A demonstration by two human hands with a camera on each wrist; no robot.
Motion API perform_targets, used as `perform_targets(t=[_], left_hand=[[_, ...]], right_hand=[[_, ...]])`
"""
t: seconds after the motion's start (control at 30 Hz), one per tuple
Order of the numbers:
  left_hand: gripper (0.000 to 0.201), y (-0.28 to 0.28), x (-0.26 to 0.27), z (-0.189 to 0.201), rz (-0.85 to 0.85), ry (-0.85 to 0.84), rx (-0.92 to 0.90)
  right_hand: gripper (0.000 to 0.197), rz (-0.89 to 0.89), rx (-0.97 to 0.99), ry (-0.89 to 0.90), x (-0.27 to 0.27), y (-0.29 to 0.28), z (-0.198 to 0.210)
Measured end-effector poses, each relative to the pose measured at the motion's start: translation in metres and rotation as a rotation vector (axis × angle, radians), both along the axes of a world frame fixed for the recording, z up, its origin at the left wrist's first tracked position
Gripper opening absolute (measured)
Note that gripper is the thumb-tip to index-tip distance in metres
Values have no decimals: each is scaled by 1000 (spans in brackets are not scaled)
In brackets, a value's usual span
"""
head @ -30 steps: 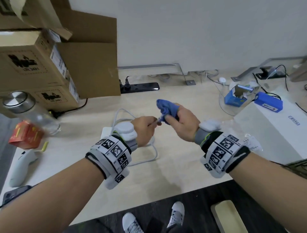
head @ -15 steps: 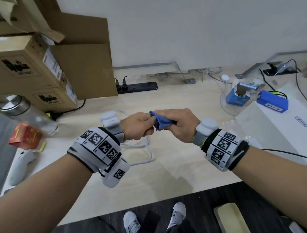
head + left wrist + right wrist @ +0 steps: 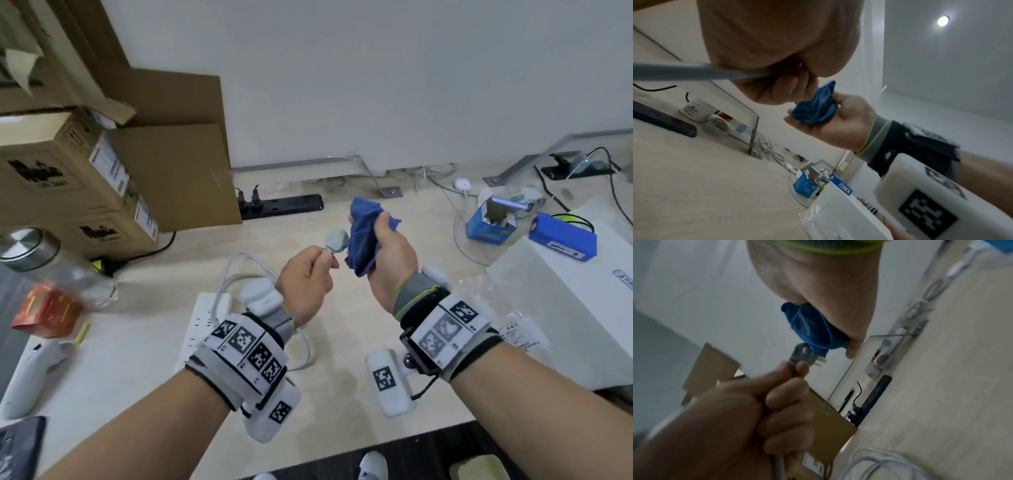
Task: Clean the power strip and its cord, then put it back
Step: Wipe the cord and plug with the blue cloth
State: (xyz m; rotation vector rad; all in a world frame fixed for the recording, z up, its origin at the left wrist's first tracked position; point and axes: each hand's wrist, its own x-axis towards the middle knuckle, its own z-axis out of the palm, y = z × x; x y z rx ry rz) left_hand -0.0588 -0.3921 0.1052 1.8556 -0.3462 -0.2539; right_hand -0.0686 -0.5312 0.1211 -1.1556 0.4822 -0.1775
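Note:
The white power strip [image 3: 200, 325] lies on the desk, partly under my left wrist, its white cord [image 3: 239, 263] looped beside it. My left hand [image 3: 308, 274] grips the cord just below its grey plug [image 3: 337, 241], which sticks up out of my fist. In the right wrist view the plug [image 3: 803, 356] shows its prongs, right beside the blue cloth [image 3: 812, 327]. My right hand [image 3: 387, 253] holds the bunched blue cloth [image 3: 363, 233] just right of the plug. In the left wrist view the cord [image 3: 694, 73] runs under my left palm and the cloth [image 3: 816, 107] sits in the right hand [image 3: 838, 120].
A black power strip [image 3: 284, 205] with plugs in it lies by the wall. Cardboard boxes [image 3: 85, 178] stand at the left, with a glass jar [image 3: 41, 260] and a red packet [image 3: 44, 311] before them. Blue boxes [image 3: 489, 222] and a white box [image 3: 575, 301] are at the right.
The cloth was pinched between both fists, close together. Now the right hand has lifted with the cloth bunched upright, and the plug stands bare above my left fist.

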Motion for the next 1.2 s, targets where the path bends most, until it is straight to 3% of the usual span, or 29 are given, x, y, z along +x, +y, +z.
perform_targets(t=[0.1,0.27,0.37,0.6,0.7,0.8,0.9,0.97,1.03,1.07,1.13,1.2], left_hand=[[31,-12,-2,-1,-34,-75,54],[25,-14,-2,-4,-99,-272,132],[32,-9,-8,-10,-134,-342,135],[24,-2,-4,-5,-155,-526,201],[27,8,1,-1,-153,-490,271],[23,19,8,9,-65,-482,451],[22,19,9,22,-22,-493,667],[18,14,6,29,-33,-499,783],[14,9,4,36,-38,-510,863],[13,7,4,39,-42,-515,892],[18,5,3,44,-55,-551,930],[23,4,0,46,-73,-593,949]], right_hand=[[29,123,-322,-59,-1,14,-10],[25,11,-345,26,6,26,-3],[24,-16,-221,118,5,27,0],[31,-44,267,237,20,18,17],[42,-27,366,197,20,11,22],[46,-2,380,189,14,11,28],[39,9,273,151,11,22,28],[27,43,-60,156,9,34,29],[34,52,-376,105,4,45,29],[35,25,-443,74,6,50,24],[26,-79,-468,71,6,53,23],[24,-157,-323,130,10,53,22]])
